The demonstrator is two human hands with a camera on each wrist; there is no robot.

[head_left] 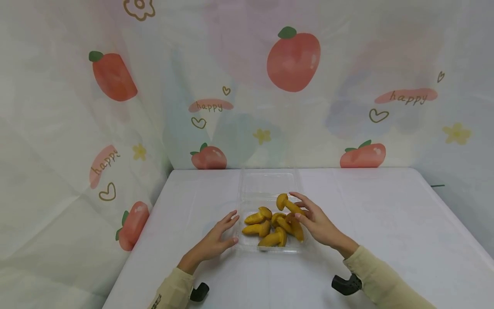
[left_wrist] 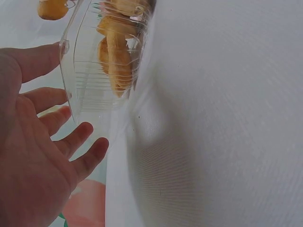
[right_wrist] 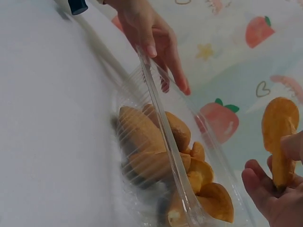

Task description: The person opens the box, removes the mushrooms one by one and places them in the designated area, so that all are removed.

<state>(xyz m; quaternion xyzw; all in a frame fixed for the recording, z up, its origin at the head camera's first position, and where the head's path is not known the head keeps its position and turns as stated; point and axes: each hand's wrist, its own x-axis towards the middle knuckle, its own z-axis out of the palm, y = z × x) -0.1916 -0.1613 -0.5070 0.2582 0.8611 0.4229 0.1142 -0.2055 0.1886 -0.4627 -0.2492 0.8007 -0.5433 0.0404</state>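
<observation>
A clear plastic clamshell box (head_left: 247, 245) stands on the table with its lid (head_left: 269, 183) laid back. Several yellow-brown mushrooms (head_left: 272, 238) lie inside it. My right hand (head_left: 319, 224) pinches one mushroom (head_left: 283, 201) by its stem, cap outward, above the box's right side; the right wrist view shows this held mushroom (right_wrist: 280, 124) between thumb and fingers. At the box's left side is my left hand (head_left: 210, 242), its fingers spread. In the left wrist view the fingertips of the left hand (left_wrist: 35, 137) touch the box's rim (left_wrist: 66, 71).
The box rests on a white table (head_left: 185, 201). Behind and to the left hangs a printed cloth (head_left: 239, 51) with fruit drawings and lettering. A black wrist mount (head_left: 346, 284) sits under the right sleeve, another black mount (head_left: 199, 292) by the left sleeve.
</observation>
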